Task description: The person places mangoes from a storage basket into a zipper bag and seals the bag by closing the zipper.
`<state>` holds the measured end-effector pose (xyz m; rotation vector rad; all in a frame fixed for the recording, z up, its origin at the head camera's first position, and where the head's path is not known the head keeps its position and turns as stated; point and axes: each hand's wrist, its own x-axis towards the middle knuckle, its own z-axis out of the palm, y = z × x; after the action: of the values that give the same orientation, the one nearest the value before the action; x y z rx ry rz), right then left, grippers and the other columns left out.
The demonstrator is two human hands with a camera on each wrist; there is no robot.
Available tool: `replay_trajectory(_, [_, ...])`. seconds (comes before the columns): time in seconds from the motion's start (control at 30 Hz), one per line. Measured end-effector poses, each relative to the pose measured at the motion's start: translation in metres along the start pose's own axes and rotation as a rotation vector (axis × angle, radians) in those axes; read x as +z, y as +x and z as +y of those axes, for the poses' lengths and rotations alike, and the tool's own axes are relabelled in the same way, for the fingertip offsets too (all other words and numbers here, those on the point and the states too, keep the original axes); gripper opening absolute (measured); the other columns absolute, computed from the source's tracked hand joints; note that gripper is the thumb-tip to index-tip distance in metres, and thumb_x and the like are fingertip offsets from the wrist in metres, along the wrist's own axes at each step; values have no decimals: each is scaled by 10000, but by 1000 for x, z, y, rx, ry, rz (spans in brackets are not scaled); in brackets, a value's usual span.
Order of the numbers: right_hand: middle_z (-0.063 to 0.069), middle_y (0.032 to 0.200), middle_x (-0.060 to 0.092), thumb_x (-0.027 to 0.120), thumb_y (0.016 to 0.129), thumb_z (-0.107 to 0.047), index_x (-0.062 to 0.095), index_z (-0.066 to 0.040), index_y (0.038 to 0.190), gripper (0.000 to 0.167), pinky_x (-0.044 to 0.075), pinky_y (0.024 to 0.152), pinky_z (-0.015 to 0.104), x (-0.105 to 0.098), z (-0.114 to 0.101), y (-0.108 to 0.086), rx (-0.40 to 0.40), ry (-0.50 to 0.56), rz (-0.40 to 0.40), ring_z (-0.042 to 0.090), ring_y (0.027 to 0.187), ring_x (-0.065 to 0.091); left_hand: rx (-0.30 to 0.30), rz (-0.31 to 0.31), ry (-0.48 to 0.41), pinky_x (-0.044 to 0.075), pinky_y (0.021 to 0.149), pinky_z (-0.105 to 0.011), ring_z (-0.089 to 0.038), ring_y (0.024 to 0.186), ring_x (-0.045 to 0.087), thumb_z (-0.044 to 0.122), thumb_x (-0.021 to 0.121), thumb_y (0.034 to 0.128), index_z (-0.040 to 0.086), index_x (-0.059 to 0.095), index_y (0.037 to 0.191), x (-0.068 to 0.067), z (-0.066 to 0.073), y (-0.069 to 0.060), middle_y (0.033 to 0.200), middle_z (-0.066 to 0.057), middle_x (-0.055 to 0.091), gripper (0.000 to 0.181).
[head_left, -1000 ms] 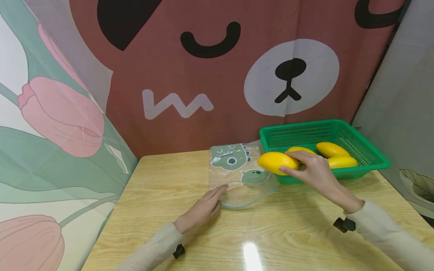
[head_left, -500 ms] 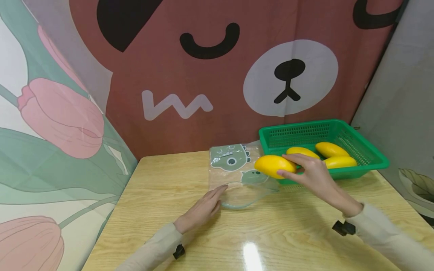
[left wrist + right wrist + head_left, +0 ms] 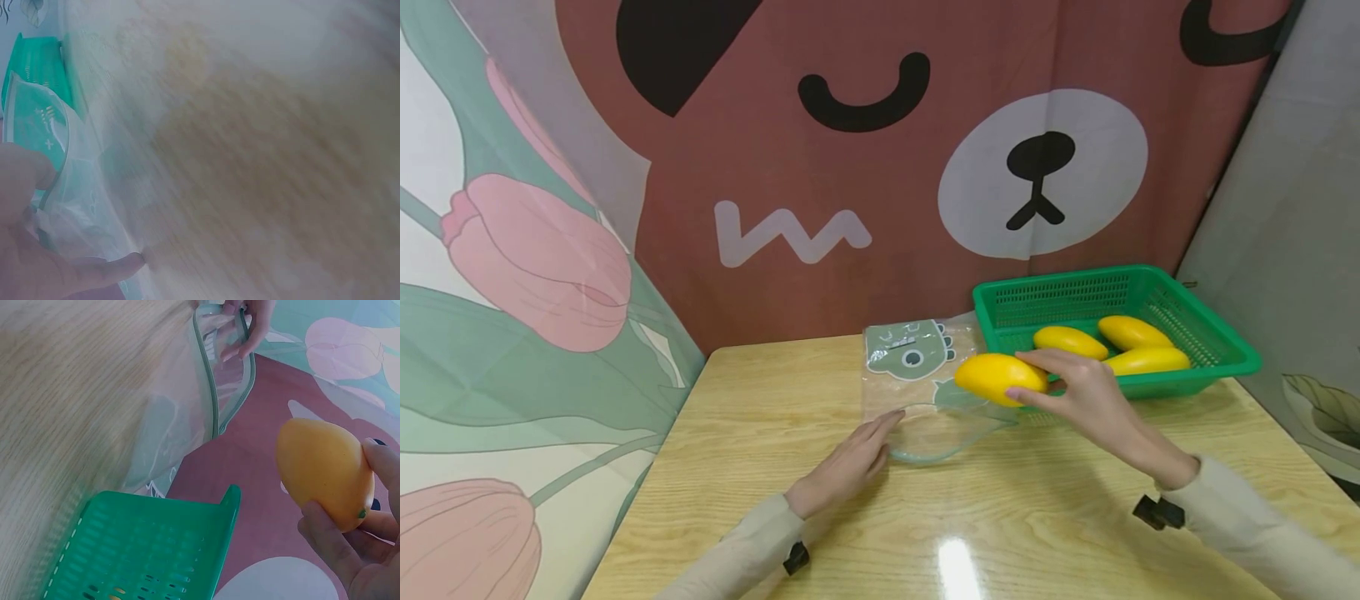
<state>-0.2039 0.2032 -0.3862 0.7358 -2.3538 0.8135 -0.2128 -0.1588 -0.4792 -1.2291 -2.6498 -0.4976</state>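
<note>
My right hand (image 3: 1078, 396) holds a yellow mango (image 3: 1000, 379) between thumb and fingers, in the air in front of the green basket. In the right wrist view the same mango (image 3: 325, 469) shows a small green spot at its stem end. My left hand (image 3: 848, 467) is at the left end of the mouth of a clear zip bag (image 3: 902, 392) printed with green cartoon figures. Its fingers are spread at the bag's gaping mouth, with the thumb (image 3: 115, 269) stretched along the lower side. The bag lies on the table.
A green plastic basket (image 3: 1195, 312) stands at the back right, with several yellow mangoes (image 3: 1138, 332) inside. It sits close beside the bag on the wooden table (image 3: 760, 400). Behind hangs a brown bear-print cloth (image 3: 760, 150), with flowered cloth to the left.
My right hand has moved slightly left and down with the mango, away from the basket and nearer the bag's mouth. The left hand and the bag have stayed in place.
</note>
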Motion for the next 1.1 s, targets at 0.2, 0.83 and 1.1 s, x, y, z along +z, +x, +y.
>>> replay_trajectory(0.2, [35,1093,712,871,754,-247,703,-24,1189,517,591,645,236,1,-2,-2,9,13,-14,110,852,637,-13,-14,-8,340,1147,-358,-244,1391,387,27,514,1005,35,270,1543,-1,1,0,1545,-140,367,591])
replay_trajectory(0.83, [93,1129,710,865,763,-207,699,-16,1197,503,590,640,222,6,-14,-7,13,81,-31,200,900,681,-54,-49,-39,302,1166,-343,-225,1413,352,42,496,1015,72,252,1558,-2,2,1,1567,-105,337,596])
replay_trajectory(1.1, [83,1187,691,852,781,-281,691,-25,1218,532,591,672,226,9,-18,-9,54,93,-75,181,952,671,-67,-53,-41,308,1163,-341,-219,1413,351,37,504,1012,81,252,1559,-3,3,1,1568,-102,337,604])
